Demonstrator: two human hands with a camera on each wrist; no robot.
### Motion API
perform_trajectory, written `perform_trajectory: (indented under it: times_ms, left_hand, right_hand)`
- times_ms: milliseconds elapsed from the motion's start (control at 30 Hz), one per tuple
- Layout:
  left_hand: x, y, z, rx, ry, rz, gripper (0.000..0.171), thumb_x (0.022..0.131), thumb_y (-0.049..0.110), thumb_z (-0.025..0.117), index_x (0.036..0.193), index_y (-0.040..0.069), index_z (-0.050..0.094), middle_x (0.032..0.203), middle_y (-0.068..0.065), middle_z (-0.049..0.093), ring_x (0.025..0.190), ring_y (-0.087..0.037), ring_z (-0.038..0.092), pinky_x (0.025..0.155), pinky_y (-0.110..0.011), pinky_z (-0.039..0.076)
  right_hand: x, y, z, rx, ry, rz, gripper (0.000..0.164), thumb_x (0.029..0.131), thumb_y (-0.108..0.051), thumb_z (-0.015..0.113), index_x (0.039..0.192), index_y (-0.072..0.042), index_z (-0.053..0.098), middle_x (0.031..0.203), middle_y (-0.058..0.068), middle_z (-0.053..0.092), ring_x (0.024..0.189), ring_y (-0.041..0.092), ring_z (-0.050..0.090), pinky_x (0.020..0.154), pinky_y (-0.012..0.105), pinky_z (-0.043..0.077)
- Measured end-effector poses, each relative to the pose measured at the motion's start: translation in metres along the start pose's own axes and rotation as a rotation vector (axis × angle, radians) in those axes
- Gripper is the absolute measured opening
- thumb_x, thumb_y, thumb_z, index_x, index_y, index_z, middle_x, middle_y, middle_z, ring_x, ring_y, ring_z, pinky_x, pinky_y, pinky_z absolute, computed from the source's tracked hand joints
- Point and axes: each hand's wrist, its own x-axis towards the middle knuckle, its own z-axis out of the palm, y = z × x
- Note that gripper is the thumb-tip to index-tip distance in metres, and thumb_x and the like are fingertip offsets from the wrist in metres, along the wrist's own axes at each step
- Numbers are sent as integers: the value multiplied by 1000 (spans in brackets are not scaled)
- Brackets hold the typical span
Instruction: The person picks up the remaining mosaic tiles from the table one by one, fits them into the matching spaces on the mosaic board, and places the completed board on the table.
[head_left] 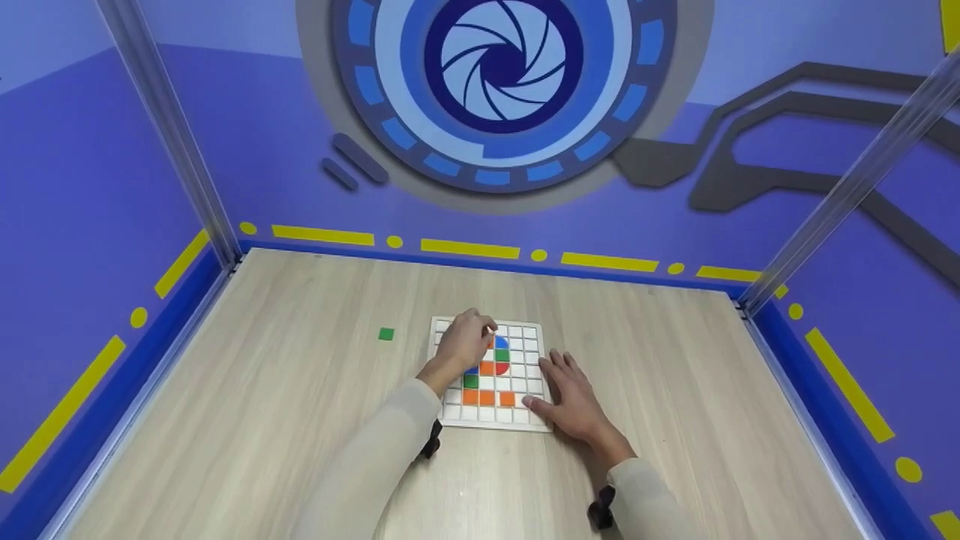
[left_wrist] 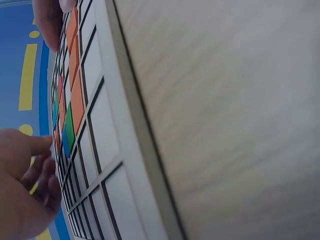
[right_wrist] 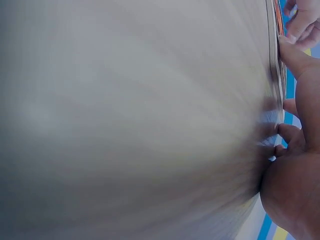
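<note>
A white grid board (head_left: 534,424) lies on the table with coloured tiles on it. My left hand (head_left: 461,346) is over its upper left part, thumb and bent forefinger by an orange tile (head_left: 487,343); whether they pinch it is unclear. Beside it are a blue rounded tile (head_left: 502,343), a green tile (head_left: 502,355) and a red rounded tile (head_left: 502,368). Lower down, an orange tile (head_left: 507,398) sits slightly apart from two others. My right hand (head_left: 576,401) rests at the board's right edge, fingers extended and thumb on the board; the right wrist view shows it edge-on (right_wrist: 300,130).
A loose green tile (head_left: 386,334) lies on the wooden table (head_left: 300,390), left of the board. Blue-purple printed walls (head_left: 255,150) with metal corner posts (head_left: 169,127) enclose the table at the back and sides.
</note>
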Motion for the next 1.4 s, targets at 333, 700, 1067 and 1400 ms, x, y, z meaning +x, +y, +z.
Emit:
perform_trajectory:
  times_ms: [333, 700, 1067, 1400]
  left_hand:
    - [-6, 1, -2, 195, -90, 118, 28, 110, 16, 60, 132, 19, 77, 119, -2, 59, 105, -18, 53, 89, -35, 52]
    - [-12, -21, -31, 4, 29, 3, 30, 107, 16, 63, 136, 10, 70, 126, -4, 62, 121, -23, 57, 104, -40, 51]
    - [-44, -88, -91, 23, 154, -109, 41, 102, 14, 68, 142, 3, 63, 141, -16, 56, 132, -37, 51, 111, -52, 44]
    - [-62, -116, -103, 6, 141, -207, 42, 104, 17, 68, 140, -2, 61, 138, -21, 53, 132, -40, 46, 111, -51, 42]
  right_hand:
    - [-1, 0, 2, -15, -4, -15, 86, 94, -52, 75, 162, -9, 43, 173, 17, 26, 161, 41, 11, 125, 66, 14]
    - [-2, -2, 3, 1, 3, -11, 85, 94, -51, 75, 162, -10, 43, 174, 15, 24, 162, 40, 9, 125, 65, 14]
    - [-1, -1, 1, 15, -6, -8, 88, 94, -52, 76, 163, -10, 41, 174, 14, 23, 162, 39, 7, 126, 64, 12]
    - [-1, -2, -1, 4, 1, -19, 87, 94, -51, 76, 162, -9, 43, 173, 16, 24, 161, 41, 9, 125, 65, 14]
